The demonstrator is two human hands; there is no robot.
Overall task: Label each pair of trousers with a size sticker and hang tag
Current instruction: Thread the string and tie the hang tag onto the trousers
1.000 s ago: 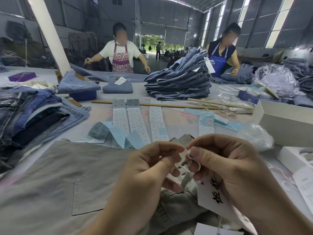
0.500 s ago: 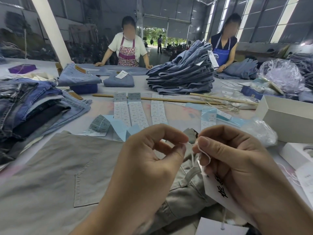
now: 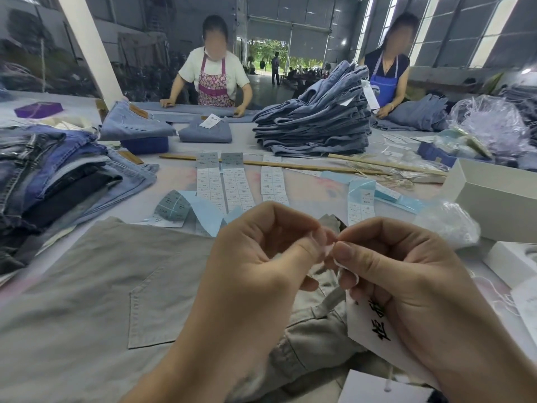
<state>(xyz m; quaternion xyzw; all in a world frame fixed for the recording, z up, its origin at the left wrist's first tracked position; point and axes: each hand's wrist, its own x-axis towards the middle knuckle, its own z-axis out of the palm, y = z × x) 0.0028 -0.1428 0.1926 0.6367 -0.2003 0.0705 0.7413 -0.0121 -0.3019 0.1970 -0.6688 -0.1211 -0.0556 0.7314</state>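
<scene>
My left hand: fingers curled, thumb and forefinger pinching the white string right where it meets my other hand.
My right hand: thumb and forefinger pinching the same string, a small loop of it showing below my thumb; the lower fingers are curled around the hang tag.
White card hang tag with black printed characters: tucked under my right palm, tilted, above the trousers' waistband.
Grey-beige cotton trousers: lying flat on the table directly under both hands, back pocket facing up on my left, crumpled waistband below my fingers.
Long white strips of size stickers: laid side by side on the table just beyond the trousers, with curled light-blue backing paper beside them.
Tall stack of folded blue jeans: further back, centre of the table.
Darker jeans pile: at my left.
White cardboard boxes: at my right.
Two people in aprons: standing at the far side.
</scene>
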